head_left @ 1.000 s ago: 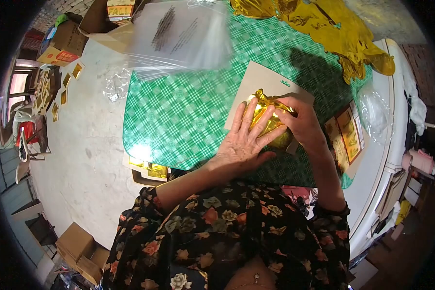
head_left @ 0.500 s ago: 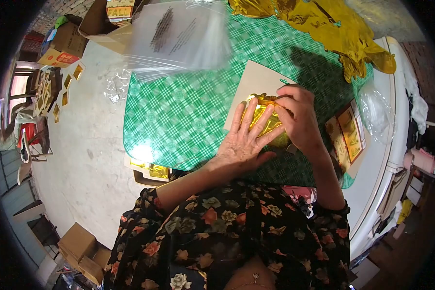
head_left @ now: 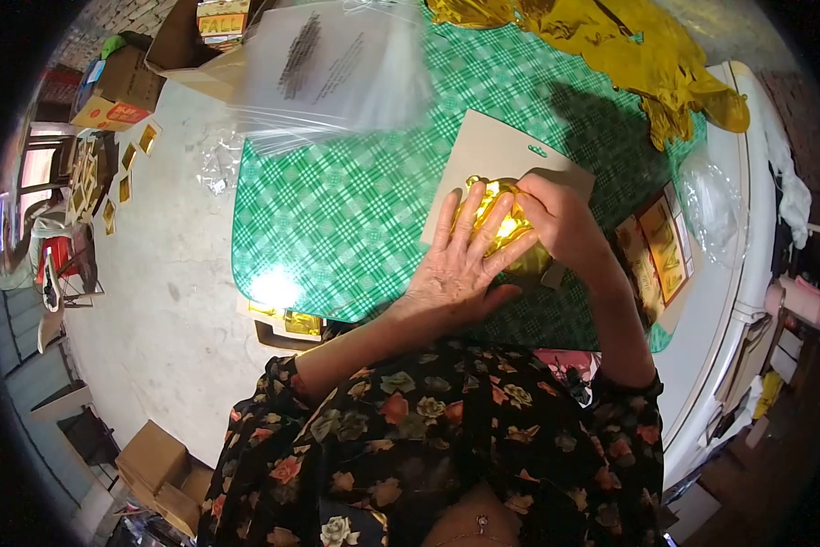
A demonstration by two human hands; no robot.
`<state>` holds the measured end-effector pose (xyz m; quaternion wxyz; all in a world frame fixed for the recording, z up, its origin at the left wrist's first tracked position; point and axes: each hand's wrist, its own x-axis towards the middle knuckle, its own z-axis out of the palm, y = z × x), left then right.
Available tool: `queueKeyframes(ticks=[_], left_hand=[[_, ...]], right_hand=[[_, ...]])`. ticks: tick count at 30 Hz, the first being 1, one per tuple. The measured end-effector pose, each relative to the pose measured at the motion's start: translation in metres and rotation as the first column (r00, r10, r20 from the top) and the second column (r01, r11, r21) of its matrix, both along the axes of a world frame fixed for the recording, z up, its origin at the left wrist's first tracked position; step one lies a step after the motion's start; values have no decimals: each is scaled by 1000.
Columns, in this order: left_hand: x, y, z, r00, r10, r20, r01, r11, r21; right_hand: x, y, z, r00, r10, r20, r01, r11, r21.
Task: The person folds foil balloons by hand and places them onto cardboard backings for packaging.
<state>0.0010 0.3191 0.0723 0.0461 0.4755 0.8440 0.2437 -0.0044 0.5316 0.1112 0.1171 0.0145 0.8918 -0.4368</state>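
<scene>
A shiny gold foil piece (head_left: 503, 235) lies on a beige card (head_left: 469, 150) with a hang hole near its top edge. My left hand (head_left: 465, 260) rests flat on the foil, fingers spread and pointing up the card. At the foil's upper right edge, my right hand (head_left: 563, 219) is closed in a pinch with thumb and fingertips together. The exact grip is partly covered by its own fingers. Part of the foil's lower right lies in shadow under my hands.
Green checked cloth (head_left: 337, 219) covers the table. Clear plastic sleeves (head_left: 337, 68) are stacked at the upper left, and flat gold foil sheets (head_left: 647, 68) at the upper right. Printed cards (head_left: 656, 251) lie to the right beside a clear bag (head_left: 711, 214). Cardboard boxes (head_left: 123, 91) stand on the floor.
My right hand's fingers have drawn in from over the foil's top to a pinch at its right edge, showing more foil and the hang hole. My left hand stays put.
</scene>
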Motion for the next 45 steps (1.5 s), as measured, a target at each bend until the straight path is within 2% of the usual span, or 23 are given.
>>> queueKeyframes(ticks=[3, 6, 9, 12, 15, 17, 18, 21, 25, 31, 35, 38, 42, 45], left_hand=[[-1, 1, 1, 1000, -1, 18, 1, 1000, -1], [-1, 1, 0, 1000, -3, 29, 3, 1000, -4], [-2, 1, 2, 999, -10, 39, 11, 999, -35], [-2, 3, 3, 1000, 0, 30, 2, 998, -61], [0, 4, 2, 1000, 16, 23, -15, 999, -48], [0, 6, 0, 999, 30, 25, -30, 999, -19], [1, 6, -1, 1000, 30, -7, -31, 998, -58], [3, 9, -6, 995, 52, -82, -62, 990, -128], [2, 8, -6, 995, 38, -93, -45, 996, -74], [-2, 5, -8, 997, 44, -57, -46, 998, -34], [-14, -3, 22, 997, 26, -79, -33, 996, -83], [-21, 5, 31, 997, -8, -74, -2, 991, -137], [-29, 19, 18, 991, -114, -65, 107, 990, -91], [-32, 18, 0, 991, -105, -79, 100, 993, -66]], right_hand=[[1, -4, -9, 996, -58, -75, 63, 997, 55], [2, -4, -18, 980, -33, -195, 62, 987, 148], [2, -11, -12, 981, -31, -189, 79, 964, 252], [0, -20, 7, 982, 32, -184, 86, 797, 598], [11, -8, 5, 911, 92, -402, 189, 774, 605], [31, -14, 3, 867, 115, -486, 195, 818, 541], [43, -17, 1, 841, 122, -527, 197, 838, 509], [71, -37, -16, 866, 223, -446, 86, 814, 575], [87, -29, -34, 951, 84, -296, 106, 813, 572], [89, -27, -41, 948, 123, -294, 120, 719, 685], [88, -30, -41, 935, 115, -336, 164, 698, 697], [88, -31, -40, 923, 95, -373, 191, 728, 658], [88, -31, -41, 921, 100, -377, 197, 714, 672], [86, -30, -35, 916, 100, -389, 196, 734, 650]])
